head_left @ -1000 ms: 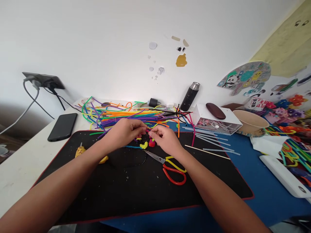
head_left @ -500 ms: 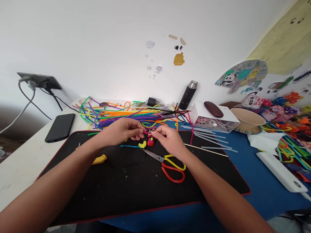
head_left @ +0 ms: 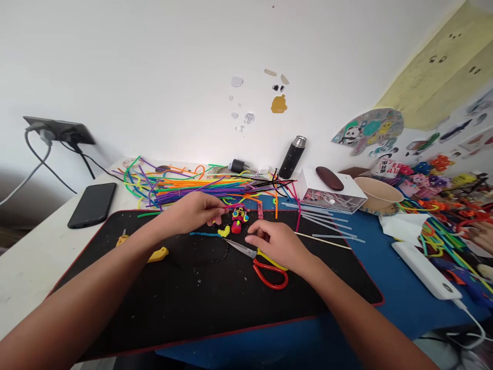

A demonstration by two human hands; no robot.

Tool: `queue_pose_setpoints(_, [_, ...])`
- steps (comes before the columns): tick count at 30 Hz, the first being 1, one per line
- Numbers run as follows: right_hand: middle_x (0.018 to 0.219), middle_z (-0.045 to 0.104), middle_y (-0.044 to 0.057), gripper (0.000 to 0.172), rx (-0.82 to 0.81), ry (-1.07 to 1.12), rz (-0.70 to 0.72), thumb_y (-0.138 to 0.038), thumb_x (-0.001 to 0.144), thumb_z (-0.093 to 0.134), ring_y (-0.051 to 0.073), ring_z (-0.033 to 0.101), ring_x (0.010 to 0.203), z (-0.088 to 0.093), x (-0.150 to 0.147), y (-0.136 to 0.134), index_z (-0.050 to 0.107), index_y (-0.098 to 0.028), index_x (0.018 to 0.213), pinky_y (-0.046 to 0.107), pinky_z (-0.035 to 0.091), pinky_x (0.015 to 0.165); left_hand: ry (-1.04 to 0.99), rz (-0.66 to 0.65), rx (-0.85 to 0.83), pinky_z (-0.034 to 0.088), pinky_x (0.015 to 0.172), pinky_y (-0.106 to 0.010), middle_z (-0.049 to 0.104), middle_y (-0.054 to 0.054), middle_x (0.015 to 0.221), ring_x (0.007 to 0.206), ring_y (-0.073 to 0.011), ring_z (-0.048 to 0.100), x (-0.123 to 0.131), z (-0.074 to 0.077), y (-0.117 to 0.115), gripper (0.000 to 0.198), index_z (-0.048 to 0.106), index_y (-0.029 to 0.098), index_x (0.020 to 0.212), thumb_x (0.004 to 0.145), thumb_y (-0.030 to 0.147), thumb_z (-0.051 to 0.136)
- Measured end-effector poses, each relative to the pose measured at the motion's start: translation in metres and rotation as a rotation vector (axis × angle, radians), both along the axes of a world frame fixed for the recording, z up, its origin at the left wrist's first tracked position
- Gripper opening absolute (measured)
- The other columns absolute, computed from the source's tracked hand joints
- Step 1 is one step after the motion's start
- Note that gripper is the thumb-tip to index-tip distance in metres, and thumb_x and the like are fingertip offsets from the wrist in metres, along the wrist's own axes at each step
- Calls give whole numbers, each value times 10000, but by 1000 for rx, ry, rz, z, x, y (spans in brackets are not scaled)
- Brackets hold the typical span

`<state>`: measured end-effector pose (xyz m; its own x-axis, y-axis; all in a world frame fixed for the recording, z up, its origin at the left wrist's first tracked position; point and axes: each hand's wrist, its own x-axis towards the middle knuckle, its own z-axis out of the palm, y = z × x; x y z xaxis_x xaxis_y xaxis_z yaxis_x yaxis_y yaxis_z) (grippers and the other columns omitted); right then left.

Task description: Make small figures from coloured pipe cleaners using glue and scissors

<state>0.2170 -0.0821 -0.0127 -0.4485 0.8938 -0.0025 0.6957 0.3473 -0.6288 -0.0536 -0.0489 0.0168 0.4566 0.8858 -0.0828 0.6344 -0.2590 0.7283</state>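
My left hand is closed in a pinch on a thin pink pipe cleaner, which sticks out to the right. Beside its tip, a small colourful doll figure with a red base is on the black mat. My right hand is loosely curled, thumb and forefinger apart, with nothing visible between them. It hovers by the scissors, partly covering their yellow handle; the red handle and blades show. Between the hands lies a coiled yellow piece with a blue pipe cleaner stem.
Bundled pipe cleaners lie along the wall. A yellow-handled tool is partly under my left forearm, and a phone is further left. Clear sticks, a white box, a black flask and a white device stand or lie rightward.
My right hand has let go of the pink pipe cleaner and moved down and right, to the scissors. The doll figure is now uncovered. My left hand keeps its pinch. The view has shifted slightly right.
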Motion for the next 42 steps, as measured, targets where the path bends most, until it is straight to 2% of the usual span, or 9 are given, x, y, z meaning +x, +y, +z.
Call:
queue_pose_setpoints(5, [930,770,16,327,-42,-268,31,-412,945,737,210,693,806,-1,30,-25,728,-256,1232,297,403,670,-28,-18,24,535,745,-296,798,-39,885,763,-200,709,-2,-2,3,357,747,198,912,974,427,480])
queue_pose_setpoints(8, [1090,764,67,351,-30,-349,77,-365,918,765,258,710,939,-4,37,-33,737,-235,1244,328,445,749,-63,-23,5,539,723,-285,802,-36,927,746,-186,698,-1,-1,1,314,741,198,972,947,382,489])
queue_pose_setpoints(11, [1076,765,64,285,-75,-248,54,-353,942,730,243,715,933,-5,33,-34,758,-235,1200,324,473,769,-87,-29,-6,533,693,-277,804,-40,918,720,-176,692,1,1,-1,298,736,192,972,927,373,503])
queue_pose_setpoints(14, [991,784,36,206,-120,-67,-28,-356,967,685,201,715,842,-6,24,-30,770,-240,1114,300,483,743,-139,-38,-48,517,639,-270,807,-45,930,686,-169,690,1,1,-1,343,702,188,1113,929,412,519])
queue_pose_setpoints(17, [962,794,29,170,-104,-43,-62,-341,953,687,198,710,817,-12,19,-28,774,-241,1059,298,469,721,-187,-29,-94,510,615,-270,805,-48,940,677,-169,690,1,1,-1,400,641,185,1205,945,467,526])
queue_pose_setpoints(30, [864,779,27,176,-113,40,-48,-335,969,644,194,690,757,-19,13,-37,784,-234,1004,297,466,694,-197,-51,-105,472,576,-258,815,-31,921,652,-159,686,2,-2,-3,313,634,211,1120,949,468,580])
queue_pose_setpoints(33, [792,752,21,189,-145,146,-63,-343,974,632,189,681,720,-21,7,-36,778,-224,970,293,475,672,-211,-68,-127,490,596,-260,814,-31,915,654,-158,688,2,-2,-3,311,640,213,1115,946,470,595])
queue_pose_setpoints(36, [736,714,8,214,-222,362,-109,-375,980,616,165,662,635,-23,-4,-31,751,-209,985,278,493,621,-251,-93,-174,487,589,-257,817,-45,923,656,-159,695,4,-3,-3,334,649,205,1129,942,479,616])
queue_pose_setpoints(42, [628,620,-36,331,-247,774,-200,-515,923,678,107,550,437,-26,-32,-5,705,-188,966,230,398,440,-285,-127,-251,502,613,-273,819,-67,924,677,-173,709,4,-1,-5,358,686,193,1078,929,516,645])
